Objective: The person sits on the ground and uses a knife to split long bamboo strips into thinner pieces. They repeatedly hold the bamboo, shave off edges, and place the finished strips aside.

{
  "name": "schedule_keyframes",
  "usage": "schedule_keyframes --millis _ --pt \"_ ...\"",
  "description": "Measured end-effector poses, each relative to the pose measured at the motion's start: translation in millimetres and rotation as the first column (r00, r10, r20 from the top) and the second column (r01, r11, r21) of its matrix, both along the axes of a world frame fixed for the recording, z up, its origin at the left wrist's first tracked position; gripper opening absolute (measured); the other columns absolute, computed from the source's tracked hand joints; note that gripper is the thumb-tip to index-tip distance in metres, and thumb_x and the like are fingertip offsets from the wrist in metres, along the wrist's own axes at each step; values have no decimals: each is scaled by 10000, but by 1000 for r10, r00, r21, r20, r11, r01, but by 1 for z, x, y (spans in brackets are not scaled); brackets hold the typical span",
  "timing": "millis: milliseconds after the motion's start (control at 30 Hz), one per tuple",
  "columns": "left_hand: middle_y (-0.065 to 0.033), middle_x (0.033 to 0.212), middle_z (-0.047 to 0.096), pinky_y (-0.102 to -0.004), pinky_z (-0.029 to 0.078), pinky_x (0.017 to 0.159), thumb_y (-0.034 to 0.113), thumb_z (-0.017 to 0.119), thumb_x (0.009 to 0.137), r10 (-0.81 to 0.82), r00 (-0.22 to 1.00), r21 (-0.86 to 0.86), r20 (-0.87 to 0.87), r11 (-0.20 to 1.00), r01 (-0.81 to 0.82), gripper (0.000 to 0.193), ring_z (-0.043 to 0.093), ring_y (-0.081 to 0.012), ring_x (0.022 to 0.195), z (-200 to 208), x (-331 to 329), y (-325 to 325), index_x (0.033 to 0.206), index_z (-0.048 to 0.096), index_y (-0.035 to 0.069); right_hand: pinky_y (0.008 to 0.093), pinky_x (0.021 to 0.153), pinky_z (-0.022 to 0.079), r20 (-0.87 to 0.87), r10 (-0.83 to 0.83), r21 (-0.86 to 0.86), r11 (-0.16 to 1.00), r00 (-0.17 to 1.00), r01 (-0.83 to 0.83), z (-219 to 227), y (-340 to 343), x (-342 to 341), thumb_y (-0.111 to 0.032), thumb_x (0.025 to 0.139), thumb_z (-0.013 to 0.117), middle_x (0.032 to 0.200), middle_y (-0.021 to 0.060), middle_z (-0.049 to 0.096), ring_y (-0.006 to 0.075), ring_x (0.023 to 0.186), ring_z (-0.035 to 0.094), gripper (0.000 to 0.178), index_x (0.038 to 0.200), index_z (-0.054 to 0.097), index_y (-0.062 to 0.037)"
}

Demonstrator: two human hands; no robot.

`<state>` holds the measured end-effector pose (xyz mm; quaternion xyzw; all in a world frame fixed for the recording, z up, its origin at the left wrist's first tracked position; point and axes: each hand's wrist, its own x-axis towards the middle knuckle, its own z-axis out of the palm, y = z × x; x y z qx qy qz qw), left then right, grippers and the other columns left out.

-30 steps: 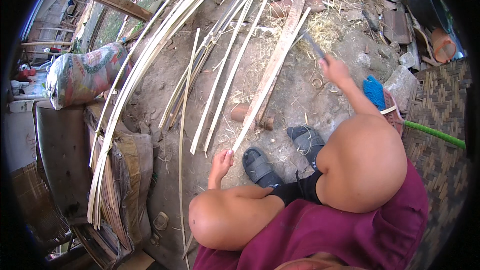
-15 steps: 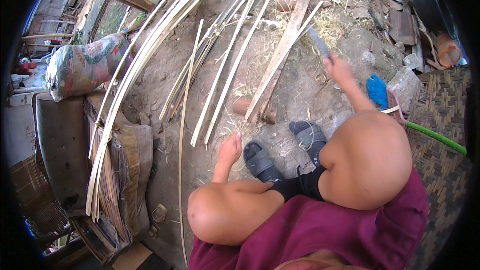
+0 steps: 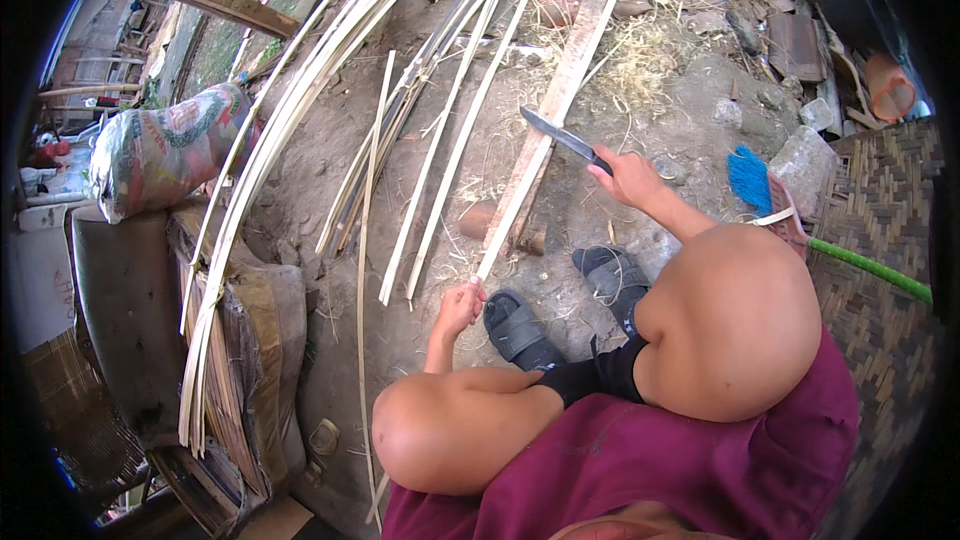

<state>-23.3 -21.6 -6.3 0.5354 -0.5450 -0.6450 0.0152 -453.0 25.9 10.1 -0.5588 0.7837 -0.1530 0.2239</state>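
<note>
My left hand (image 3: pixel 459 307) is closed on the near end of a pale bamboo strip (image 3: pixel 516 202). That strip slants away from me along a long wooden board (image 3: pixel 578 45). The board's near part rests over a short reddish-brown cylinder (image 3: pixel 478 221) on the ground. In my right hand (image 3: pixel 630 178) is a knife (image 3: pixel 556 130), gripped by its dark handle. Its blade points left and crosses above the strip and board; whether it touches them I cannot tell. My sandalled feet are close to the board's near end.
Split bamboo strips (image 3: pixel 290 105) lie in bundles to the left, beside a stuffed sack (image 3: pixel 170 152) and a worn seat (image 3: pixel 125 315). Shavings (image 3: pixel 640 65) litter the far ground. On my right are a blue-bristled broom (image 3: pixel 750 180), a stone (image 3: pixel 803 165) and a woven mat (image 3: pixel 885 210).
My right hand has swung the knife left and toward me, from the board's far right to across it. My left hand has dropped slightly nearer, and the strip now lies along the board.
</note>
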Motion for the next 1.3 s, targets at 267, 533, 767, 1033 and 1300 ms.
schedule_keyframes --millis 267,533,767,1033,1300 --pt "-8 611 571 -262 399 463 378 536 1024 -76 997 -74 29 994 78 427 497 -84 504 -6 35 -8 844 670 16 523 722 544 47 171 12 985 984 -171 -9 13 4 -499 977 509 874 195 696 406 813 680 445 1316 582 -220" --pt "1 603 557 -263 370 453 368 517 1035 -16 1000 -119 17 993 18 447 488 -83 493 14 -28 -16 774 645 28 476 771 560 76 334 -33 943 940 -332 -14 17 15 -484 968 542 979 213 707 384 875 694 460 1346 571 -223" --pt "-17 582 554 -280 384 470 323 519 1036 76 992 34 102 996 -80 425 499 -98 498 2 69 21 767 634 15 497 766 554 49 -43 78 996 998 39 -19 0 -37 -480 971 532 1009 193 710 408 887 685 464 1357 554 -225" --pt "-28 623 571 -265 400 488 298 524 1035 10 998 -209 58 978 3 358 510 -88 527 9 57 11 849 640 14 522 826 538 143 -123 108 988 982 108 -11 1 -30 -474 983 509 983 217 710 421 945 671 470 1345 560 -180" --pt "-33 672 615 -241 423 498 274 529 1035 15 999 -98 -48 995 -20 282 536 -87 543 10 -5 -5 998 635 15 469 745 569 29 485 -3 875 874 -485 2 11 24 -507 974 519 1054 187 706 419 830 694 443 1315 565 -228"
